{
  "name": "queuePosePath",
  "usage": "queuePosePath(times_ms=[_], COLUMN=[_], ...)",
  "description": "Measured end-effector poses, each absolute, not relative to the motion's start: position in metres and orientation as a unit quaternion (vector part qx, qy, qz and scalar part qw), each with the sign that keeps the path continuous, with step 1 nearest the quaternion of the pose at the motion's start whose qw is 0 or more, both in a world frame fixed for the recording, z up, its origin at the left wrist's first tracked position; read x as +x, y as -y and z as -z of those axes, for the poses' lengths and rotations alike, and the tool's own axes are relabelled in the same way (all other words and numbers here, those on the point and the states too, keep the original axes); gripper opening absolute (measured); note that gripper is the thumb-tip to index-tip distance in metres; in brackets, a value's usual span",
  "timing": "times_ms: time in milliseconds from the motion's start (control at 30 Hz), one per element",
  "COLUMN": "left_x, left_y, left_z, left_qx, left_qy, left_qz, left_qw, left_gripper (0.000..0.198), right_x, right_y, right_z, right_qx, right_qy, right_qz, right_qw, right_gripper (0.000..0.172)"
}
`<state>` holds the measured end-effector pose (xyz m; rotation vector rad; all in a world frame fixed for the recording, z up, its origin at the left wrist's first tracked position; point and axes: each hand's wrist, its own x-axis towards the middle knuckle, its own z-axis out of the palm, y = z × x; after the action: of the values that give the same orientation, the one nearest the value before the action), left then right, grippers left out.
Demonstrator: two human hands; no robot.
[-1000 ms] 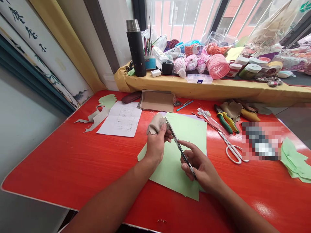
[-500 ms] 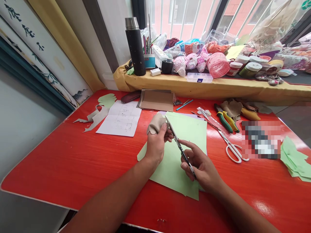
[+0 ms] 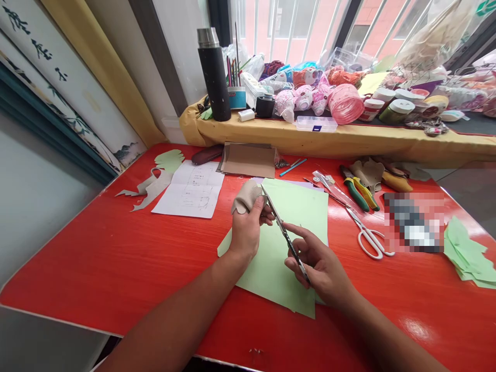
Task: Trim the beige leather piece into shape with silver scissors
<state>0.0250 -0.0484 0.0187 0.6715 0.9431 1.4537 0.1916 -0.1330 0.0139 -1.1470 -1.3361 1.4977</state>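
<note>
My left hand (image 3: 245, 229) is closed round a small beige cut-out piece (image 3: 245, 197) and holds it up over the table. My right hand (image 3: 318, 265) grips a pair of dark scissors (image 3: 284, 235), whose blades point up and left with the tips at the beige piece. Both hands hover above light green paper sheets (image 3: 296, 217) lying on the red table (image 3: 116, 263).
A white printed sheet (image 3: 191, 189), grey cut-outs (image 3: 149, 187) and brown card (image 3: 250, 159) lie to the left and behind. White-handled scissors (image 3: 368, 238), pliers (image 3: 354, 188) and green scraps (image 3: 467, 256) sit to the right. A black flask (image 3: 214, 75) and craft supplies crowd the yellow sill.
The hands keep the same grip on the beige piece and the scissors. Only the view has shifted slightly.
</note>
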Motion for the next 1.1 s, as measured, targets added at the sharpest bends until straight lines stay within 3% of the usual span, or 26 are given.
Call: queuePosePath(times_ms=[1100], left_x=[0.019], left_y=[0.039], left_z=[-0.012], left_qx=[0.272], left_qy=[-0.419], left_qz=[-0.654], left_qw=[0.569], left_gripper=[0.035], right_x=[0.201], right_y=[0.129], right_z=[-0.025], right_qx=[-0.463], right_qy=[0.554], right_qz=[-0.596], right_qw=[0.350], right_gripper=[0.072])
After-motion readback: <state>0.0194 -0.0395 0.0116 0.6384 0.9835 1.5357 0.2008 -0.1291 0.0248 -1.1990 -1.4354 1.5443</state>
